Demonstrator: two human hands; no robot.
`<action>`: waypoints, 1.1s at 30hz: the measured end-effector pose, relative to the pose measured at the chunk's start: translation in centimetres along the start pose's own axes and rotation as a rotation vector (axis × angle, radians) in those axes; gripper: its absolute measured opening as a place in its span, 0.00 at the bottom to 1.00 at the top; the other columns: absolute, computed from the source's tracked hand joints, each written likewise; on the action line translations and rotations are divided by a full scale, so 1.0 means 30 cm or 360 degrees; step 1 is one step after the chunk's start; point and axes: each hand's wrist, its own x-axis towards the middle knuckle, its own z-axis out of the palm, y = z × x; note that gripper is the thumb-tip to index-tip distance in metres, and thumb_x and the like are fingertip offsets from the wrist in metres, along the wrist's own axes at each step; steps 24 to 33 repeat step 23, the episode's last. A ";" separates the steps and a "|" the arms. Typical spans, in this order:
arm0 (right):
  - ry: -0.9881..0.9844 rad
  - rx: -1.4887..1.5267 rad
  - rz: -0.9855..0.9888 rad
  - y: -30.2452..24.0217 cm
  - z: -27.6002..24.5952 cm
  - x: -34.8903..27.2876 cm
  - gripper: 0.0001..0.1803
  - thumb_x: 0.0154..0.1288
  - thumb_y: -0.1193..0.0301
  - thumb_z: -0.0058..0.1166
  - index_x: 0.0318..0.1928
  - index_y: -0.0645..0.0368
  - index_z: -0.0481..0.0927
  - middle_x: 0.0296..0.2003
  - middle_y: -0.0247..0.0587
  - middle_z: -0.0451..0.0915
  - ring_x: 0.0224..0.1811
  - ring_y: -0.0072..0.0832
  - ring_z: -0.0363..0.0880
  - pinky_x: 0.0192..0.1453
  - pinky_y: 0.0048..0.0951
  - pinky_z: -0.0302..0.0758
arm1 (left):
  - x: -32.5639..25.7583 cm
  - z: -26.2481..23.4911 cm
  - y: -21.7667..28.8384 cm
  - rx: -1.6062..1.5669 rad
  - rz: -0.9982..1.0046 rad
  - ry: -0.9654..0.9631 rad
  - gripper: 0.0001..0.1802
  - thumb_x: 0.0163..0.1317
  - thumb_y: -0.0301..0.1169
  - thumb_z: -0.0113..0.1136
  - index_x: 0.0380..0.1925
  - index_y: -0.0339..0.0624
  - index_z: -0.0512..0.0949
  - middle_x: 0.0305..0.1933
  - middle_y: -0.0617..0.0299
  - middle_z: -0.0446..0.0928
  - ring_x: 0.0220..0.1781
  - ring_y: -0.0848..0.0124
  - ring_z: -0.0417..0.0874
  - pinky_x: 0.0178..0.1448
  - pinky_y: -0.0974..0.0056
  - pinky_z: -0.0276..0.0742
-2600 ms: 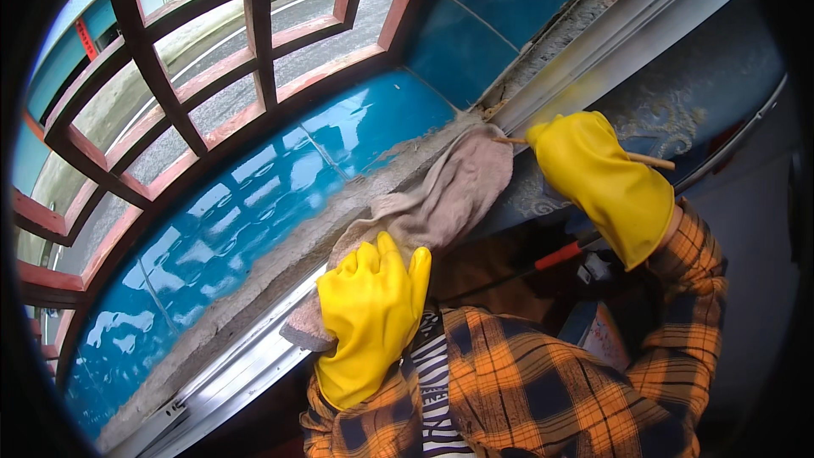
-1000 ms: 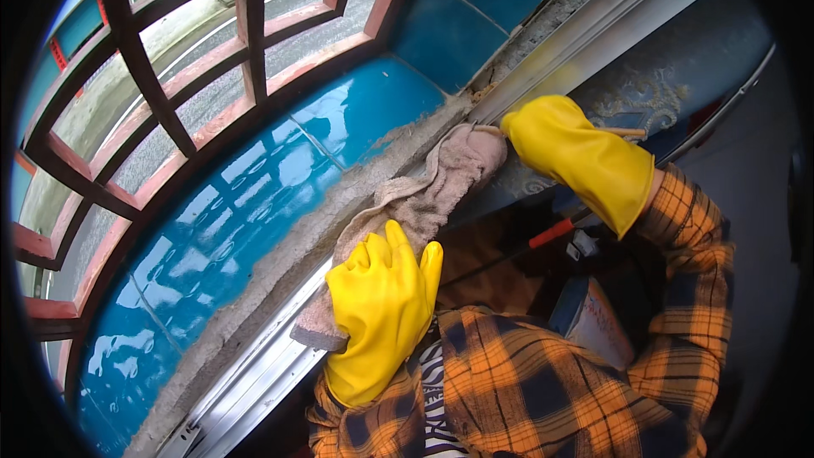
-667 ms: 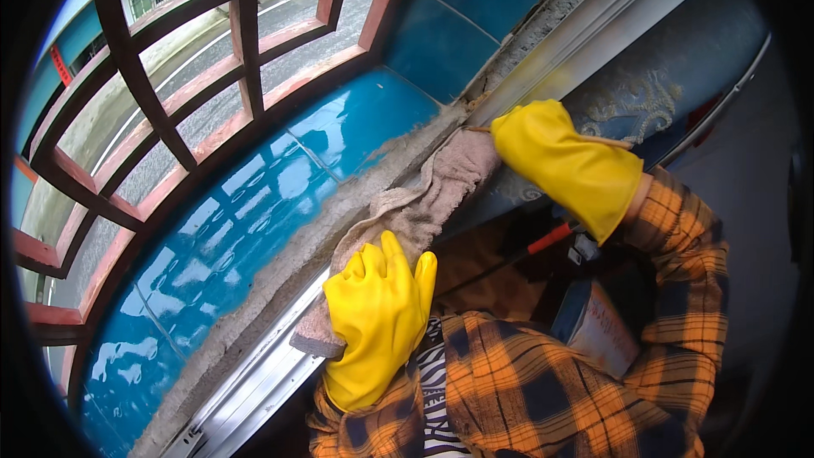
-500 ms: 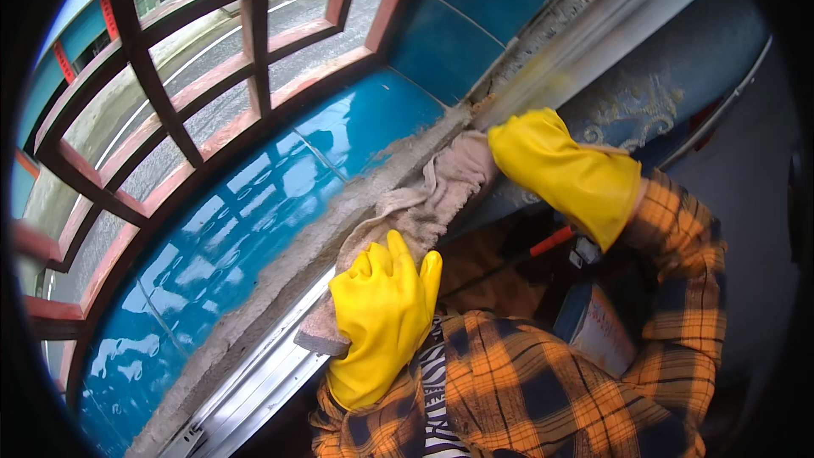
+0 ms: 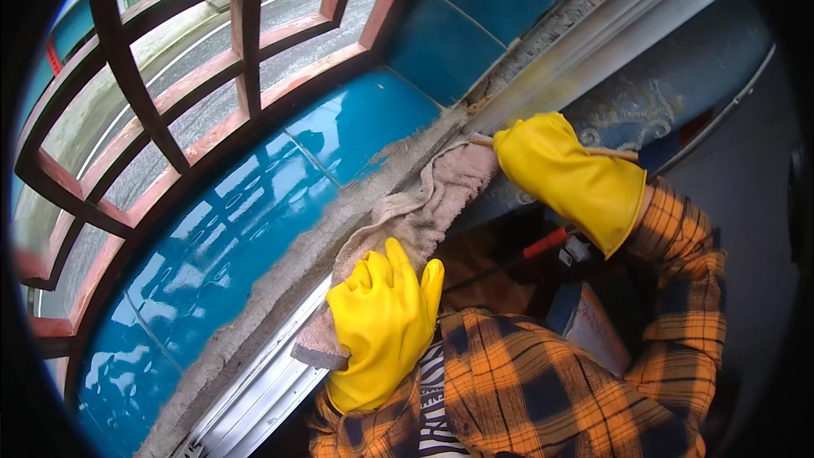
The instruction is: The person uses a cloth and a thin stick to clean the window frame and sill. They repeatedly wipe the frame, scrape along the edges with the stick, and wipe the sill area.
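A damp pinkish-brown towel lies bunched along the silver metal window track. My left hand, in a yellow rubber glove, presses on its near part with several fingers curled into the cloth; index finger and thumb stand apart. A folded end of the towel sticks out left of that hand. My right hand, also yellow-gloved, is closed around a thin wooden stick. The stick's front tip shows just above the towel's far end, beside the track. The right fingertips are turned away from view.
Rough cement edges the track, with a glossy wet blue tiled ledge beyond it. A reddish-brown window grille stands at the left, above a street. Below the right arm lie a red-handled tool and a box-like object.
My right hand has shifted slightly to the right, and the stick's front tip now shows. My left hand stays on the towel. The whole view has moved a little.
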 end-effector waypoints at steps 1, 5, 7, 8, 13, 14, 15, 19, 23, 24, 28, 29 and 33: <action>-0.0304 0.0083 0.0004 0.014 -0.025 0.013 0.16 0.64 0.68 0.67 0.52 0.47 0.91 0.38 0.50 0.92 0.42 0.52 0.93 0.48 0.52 0.85 | 0.000 -0.006 -0.001 -0.0016 0.0006 -0.0023 0.28 0.70 0.46 0.74 0.54 0.29 0.86 0.36 0.51 0.81 0.38 0.53 0.85 0.41 0.52 0.73; -0.0750 0.0277 0.0010 -0.006 -0.241 0.016 0.26 0.59 0.71 0.69 0.59 0.38 0.91 0.41 0.46 0.93 0.46 0.52 0.93 0.52 0.51 0.87 | -0.002 -0.004 -0.011 -0.0036 0.0012 0.0000 0.28 0.70 0.46 0.73 0.54 0.28 0.86 0.36 0.51 0.81 0.38 0.53 0.85 0.41 0.51 0.73; -0.0895 0.0083 0.0090 -0.003 -0.272 0.049 0.24 0.58 0.71 0.71 0.57 0.43 0.92 0.41 0.47 0.93 0.46 0.51 0.93 0.51 0.51 0.87 | 0.001 -0.004 -0.020 -0.0032 0.0043 0.0036 0.28 0.70 0.46 0.73 0.55 0.28 0.86 0.36 0.51 0.80 0.38 0.53 0.85 0.42 0.51 0.73; -0.0672 -0.0039 0.0027 0.017 -0.214 0.043 0.21 0.56 0.71 0.72 0.53 0.50 0.93 0.40 0.48 0.93 0.47 0.50 0.93 0.51 0.52 0.86 | -0.001 -0.007 -0.018 -0.0033 0.0049 0.0032 0.28 0.70 0.46 0.73 0.55 0.28 0.86 0.36 0.51 0.80 0.38 0.53 0.84 0.42 0.51 0.73; -0.0622 -0.0106 -0.0114 -0.023 -0.182 0.060 0.18 0.62 0.70 0.66 0.54 0.50 0.93 0.43 0.49 0.94 0.48 0.48 0.94 0.52 0.52 0.85 | -0.006 -0.002 -0.013 -0.0059 -0.0011 -0.0043 0.30 0.70 0.46 0.72 0.56 0.28 0.85 0.37 0.50 0.80 0.38 0.53 0.84 0.41 0.50 0.73; -0.0617 -0.0019 -0.0147 -0.004 -0.199 0.055 0.19 0.62 0.69 0.66 0.55 0.49 0.93 0.44 0.48 0.94 0.48 0.48 0.94 0.52 0.51 0.85 | -0.008 0.000 -0.018 -0.0047 0.0017 -0.0021 0.30 0.70 0.46 0.72 0.56 0.27 0.85 0.37 0.50 0.80 0.38 0.53 0.84 0.41 0.51 0.72; -0.0610 0.0068 -0.0182 0.010 -0.220 0.053 0.20 0.62 0.69 0.67 0.56 0.48 0.93 0.44 0.48 0.94 0.48 0.47 0.93 0.52 0.50 0.85 | -0.017 0.001 -0.022 -0.0032 0.0044 0.0002 0.30 0.70 0.46 0.72 0.56 0.27 0.85 0.37 0.50 0.80 0.38 0.53 0.84 0.41 0.51 0.72; -0.0906 -0.0200 -0.0058 0.047 -0.298 0.099 0.22 0.53 0.68 0.76 0.51 0.48 0.96 0.40 0.47 0.94 0.47 0.49 0.94 0.48 0.51 0.87 | -0.014 -0.002 -0.017 -0.0078 0.0056 -0.0025 0.30 0.70 0.47 0.72 0.56 0.27 0.85 0.37 0.50 0.80 0.38 0.52 0.84 0.40 0.51 0.71; -0.1089 -0.0256 -0.0041 -0.021 -0.287 0.171 0.22 0.52 0.69 0.77 0.51 0.48 0.96 0.45 0.47 0.95 0.49 0.48 0.95 0.47 0.50 0.88 | -0.005 0.001 -0.038 -0.0082 0.0085 -0.0038 0.31 0.70 0.48 0.72 0.56 0.26 0.85 0.38 0.49 0.80 0.37 0.52 0.84 0.38 0.51 0.71; -0.1089 -0.0256 -0.0041 -0.021 -0.287 0.171 0.22 0.52 0.69 0.77 0.51 0.48 0.96 0.45 0.47 0.95 0.49 0.48 0.95 0.47 0.50 0.88 | -0.005 0.001 -0.038 -0.0082 0.0085 -0.0038 0.31 0.70 0.48 0.72 0.56 0.26 0.85 0.38 0.49 0.80 0.37 0.52 0.84 0.38 0.51 0.71; -0.1089 -0.0256 -0.0041 -0.021 -0.287 0.171 0.22 0.52 0.69 0.77 0.51 0.48 0.96 0.45 0.47 0.95 0.49 0.48 0.95 0.47 0.50 0.88 | -0.005 0.001 -0.038 -0.0082 0.0085 -0.0038 0.31 0.70 0.48 0.72 0.56 0.26 0.85 0.38 0.49 0.80 0.37 0.52 0.84 0.38 0.51 0.71; -0.1089 -0.0256 -0.0041 -0.021 -0.287 0.171 0.22 0.52 0.69 0.77 0.51 0.48 0.96 0.45 0.47 0.95 0.49 0.48 0.95 0.47 0.50 0.88 | -0.005 0.001 -0.038 -0.0082 0.0085 -0.0038 0.31 0.70 0.48 0.72 0.56 0.26 0.85 0.38 0.49 0.80 0.37 0.52 0.84 0.38 0.51 0.71; -0.1089 -0.0256 -0.0041 -0.021 -0.287 0.171 0.22 0.52 0.69 0.77 0.51 0.48 0.96 0.45 0.47 0.95 0.49 0.48 0.95 0.47 0.50 0.88 | -0.005 0.001 -0.038 -0.0082 0.0085 -0.0038 0.31 0.70 0.48 0.72 0.56 0.26 0.85 0.38 0.49 0.80 0.37 0.52 0.84 0.38 0.51 0.71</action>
